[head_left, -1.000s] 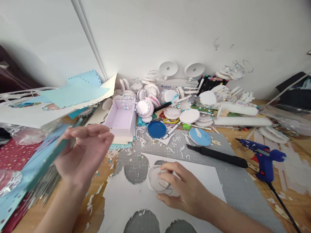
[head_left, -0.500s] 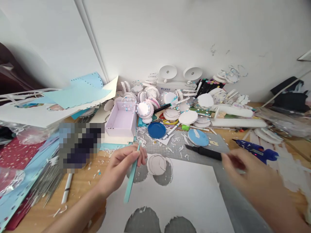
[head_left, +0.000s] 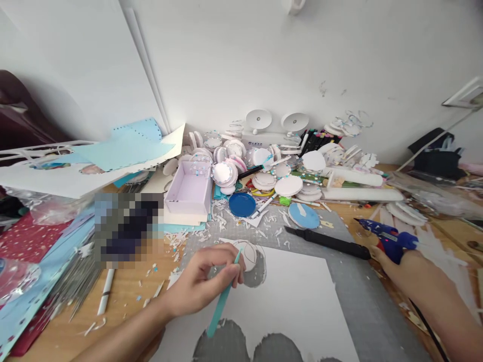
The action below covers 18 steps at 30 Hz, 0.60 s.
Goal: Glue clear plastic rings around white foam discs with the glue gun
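Between thumb and fingers, my left hand pinches a narrow teal strip that slants down over a white sheet with round holes cut in it. Close beside these fingertips lies a white disc, partly hidden by the hand. At the right, my right hand is closed round the handle of a blue hot glue gun, whose nozzle points left. A black craft knife lies on the grey cutting mat, its handle end close to my right thumb.
Behind the mat stands a lilac box, near a blue lid and a light-blue disc. Stacked white discs and black markers line the wall. A cord trails under my right wrist. Paper scraps litter the mat.
My right hand has let go of the craft knife and taken hold of the glue gun. My left hand has shifted right and slightly down with the teal strip.
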Available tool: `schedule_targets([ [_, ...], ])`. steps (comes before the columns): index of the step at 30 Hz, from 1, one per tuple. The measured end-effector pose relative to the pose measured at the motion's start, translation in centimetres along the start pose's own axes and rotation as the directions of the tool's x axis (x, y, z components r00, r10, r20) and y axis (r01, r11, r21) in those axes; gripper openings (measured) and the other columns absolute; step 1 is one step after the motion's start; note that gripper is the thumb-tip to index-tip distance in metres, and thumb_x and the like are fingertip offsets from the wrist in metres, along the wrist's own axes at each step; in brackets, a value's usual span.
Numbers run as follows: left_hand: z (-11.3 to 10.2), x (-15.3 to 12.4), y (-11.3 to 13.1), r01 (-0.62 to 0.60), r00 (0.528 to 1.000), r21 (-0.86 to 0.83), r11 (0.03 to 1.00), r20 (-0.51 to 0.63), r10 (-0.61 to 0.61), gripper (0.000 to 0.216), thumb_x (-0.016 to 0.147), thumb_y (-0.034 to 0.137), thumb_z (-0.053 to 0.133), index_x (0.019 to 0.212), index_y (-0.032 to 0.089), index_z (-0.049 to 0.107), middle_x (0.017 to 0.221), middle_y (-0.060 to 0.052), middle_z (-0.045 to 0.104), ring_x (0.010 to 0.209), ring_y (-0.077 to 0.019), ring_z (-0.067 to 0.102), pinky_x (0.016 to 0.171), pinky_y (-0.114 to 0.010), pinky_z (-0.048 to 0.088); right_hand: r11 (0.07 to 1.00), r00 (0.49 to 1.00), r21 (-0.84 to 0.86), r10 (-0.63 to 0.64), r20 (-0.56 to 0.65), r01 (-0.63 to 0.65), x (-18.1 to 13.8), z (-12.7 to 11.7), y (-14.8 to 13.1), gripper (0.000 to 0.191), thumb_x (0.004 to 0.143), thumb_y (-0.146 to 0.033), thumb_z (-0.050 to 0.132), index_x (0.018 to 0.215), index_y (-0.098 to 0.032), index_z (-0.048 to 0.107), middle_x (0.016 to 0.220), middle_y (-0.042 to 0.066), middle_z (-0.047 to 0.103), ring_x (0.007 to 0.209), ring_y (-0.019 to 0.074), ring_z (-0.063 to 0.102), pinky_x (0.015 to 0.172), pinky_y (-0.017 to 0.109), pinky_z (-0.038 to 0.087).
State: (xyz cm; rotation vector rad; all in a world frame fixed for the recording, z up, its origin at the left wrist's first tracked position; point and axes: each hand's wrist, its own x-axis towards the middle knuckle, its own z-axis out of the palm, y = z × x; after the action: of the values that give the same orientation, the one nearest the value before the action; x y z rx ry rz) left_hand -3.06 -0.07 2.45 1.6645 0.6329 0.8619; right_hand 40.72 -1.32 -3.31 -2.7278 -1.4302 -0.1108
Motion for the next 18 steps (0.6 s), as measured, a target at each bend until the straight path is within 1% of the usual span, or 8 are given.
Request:
schedule_targets([
  [2,0.1,-0.1,0.1,-0.011,1.0,0.029,1.0,0.004,0.011,0.036,0.096,0.027,0.044,0.065,0.014,0.056,0.074,-0.008,0.061,0.078,-0.0189,0.057,0.073,-0.031,0.044,0.999,0.999,-0.044,-0.011,0.038,0.013,-0.1,-0.5,-0.3,0.055,0.087,-0.052,0.031,0.09,-0.006,0.061,0.069,0.028,0.064,0.063,0.0396,0.067,0.054,0.043,0.046],
  [4,0.1,-0.2,0.2,-0.026,1.0,0.07,0.997,-0.008,0.027,0.036,0.096,0.026,0.043,0.065,0.014,0.056,0.072,-0.008,0.06,0.077,-0.0189,0.056,0.073,-0.031,0.044,0.999,0.999,-0.037,-0.024,0.028,0.025,-0.4,-1.5,-0.8,0.049,0.089,-0.045,0.029,0.09,-0.007,0.06,0.066,0.025,0.063,0.057,0.0361,0.066,0.051,0.041,0.045],
  [8,0.3,-0.1,0.2,-0.038,0.998,0.168,0.985,-0.037,0.045,0.033,0.094,0.023,0.043,0.065,0.014,0.056,0.07,-0.008,0.06,0.074,-0.0181,0.054,0.072,-0.031,0.042,0.993,0.987,0.099,-0.052,-0.151,0.067,-1.3,-4.3,-2.1,0.028,0.088,-0.042,0.036,0.079,-0.021,0.051,0.046,0.008,0.049,0.038,0.027,0.054,0.042,0.037,0.041],
  [10,0.4,0.0,0.0,-0.029,0.998,0.209,0.978,-0.055,0.041,0.033,0.094,0.022,0.042,0.065,0.014,0.055,0.071,-0.008,0.06,0.073,-0.0178,0.053,0.072,-0.03,0.042,0.973,0.957,0.193,-0.065,-0.281,0.123,-1.7,-5.8,-3.1,0.016,0.083,-0.039,0.047,0.073,-0.027,0.044,0.044,0.002,0.044,0.033,0.0219,0.048,0.037,0.033,0.037],
  [13,0.5,0.2,-0.1,0.008,0.996,0.247,0.969,-0.083,0.013,0.034,0.094,0.022,0.041,0.063,0.014,0.054,0.07,-0.008,0.059,0.072,-0.0175,0.052,0.07,-0.03,0.041,0.933,0.911,0.328,0.001,-0.412,0.147,-2.3,-7.3,-5.2,0.033,0.064,-0.041,0.07,0.058,-0.03,0.04,0.039,-0.001,0.043,0.027,0.016,0.042,0.03,0.029,0.03],
  [15,0.5,0.2,-0.1,0.033,0.995,0.259,0.965,-0.097,-0.008,0.034,0.093,0.022,0.041,0.062,0.014,0.053,0.069,-0.007,0.058,0.071,-0.0173,0.052,0.069,-0.03,0.04,0.889,0.91,0.443,0.088,-0.405,0.111,-3.2,-7.6,-7.2,0.039,0.05,-0.041,0.079,0.051,-0.029,0.042,0.036,-0.001,0.045,0.027,0.0147,0.043,0.029,0.027,0.028],
  [17,0.6,0.2,-0.1,0.048,0.994,0.261,0.964,-0.103,-0.022,0.034,0.093,0.022,0.041,0.061,0.014,0.052,0.068,-0.007,0.057,0.07,-0.017,0.051,0.068,-0.03,0.04,0.812,0.921,0.569,0.113,-0.372,0.13,-4.5,-7.4,-9.5,0.03,0.052,-0.039,0.078,0.053,-0.025,0.051,0.043,0.002,0.055,0.035,0.0158,0.051,0.033,0.027,0.035],
  [18,0.6,0.3,-0.1,0.05,0.995,0.259,0.964,-0.101,-0.025,0.034,0.093,0.022,0.041,0.061,0.014,0.052,0.067,-0.007,0.057,0.07,-0.0169,0.051,0.068,-0.03,0.04,0.765,0.918,0.616,0.084,-0.387,0.189,-5.3,-7.2,-10.7,0.026,0.055,-0.037,0.075,0.055,-0.023,0.053,0.046,0.002,0.057,0.038,0.0155,0.053,0.036,0.026,0.039],
])
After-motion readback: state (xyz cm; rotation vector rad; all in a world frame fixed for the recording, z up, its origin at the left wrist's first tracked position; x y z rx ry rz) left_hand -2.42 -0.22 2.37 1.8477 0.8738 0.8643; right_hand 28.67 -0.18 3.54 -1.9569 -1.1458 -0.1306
